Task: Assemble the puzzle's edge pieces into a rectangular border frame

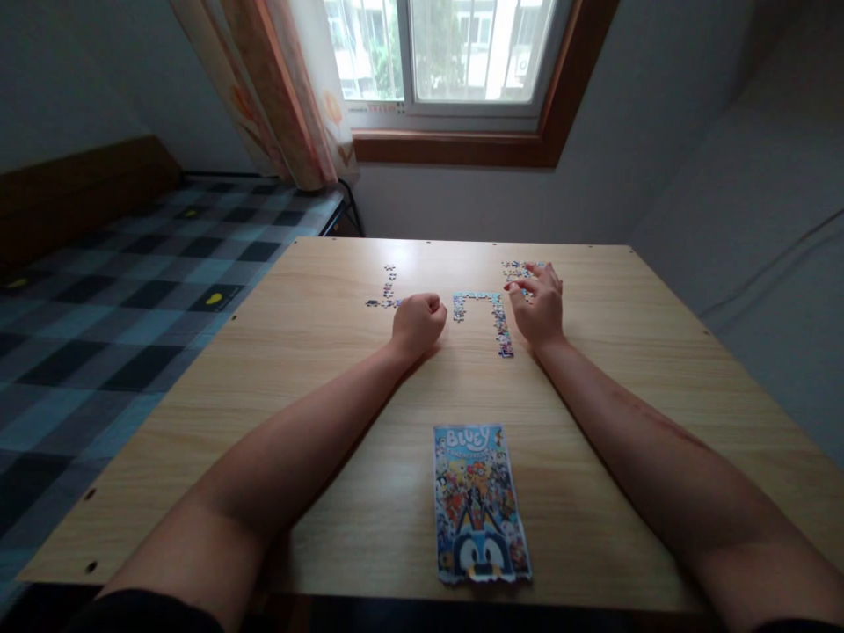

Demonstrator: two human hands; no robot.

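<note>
- The left hand rests on the tabletop with its fingers curled into a fist; I cannot tell whether anything is inside.
- Just beside it, on its far left side, an angled strip of puzzle pieces lies flat, its near end partly hidden by the hand.
- The right hand reaches over a cluster of loose pieces toward the far right. Its outer fingers are extended and a little apart; thumb and index tips come close together, and I cannot tell whether a piece sits between them.
- Between the hands lies a joined puzzle border with three sides, open toward the person; its right side runs longer than its left.
- Nearer the person, well apart from both hands, a colourful picture sheet headed "BLUEY" lies flat, its near edge uneven.
- Beyond the tabletop stand a window and a patterned curtain; a bed with checked bedding is at left.
</note>
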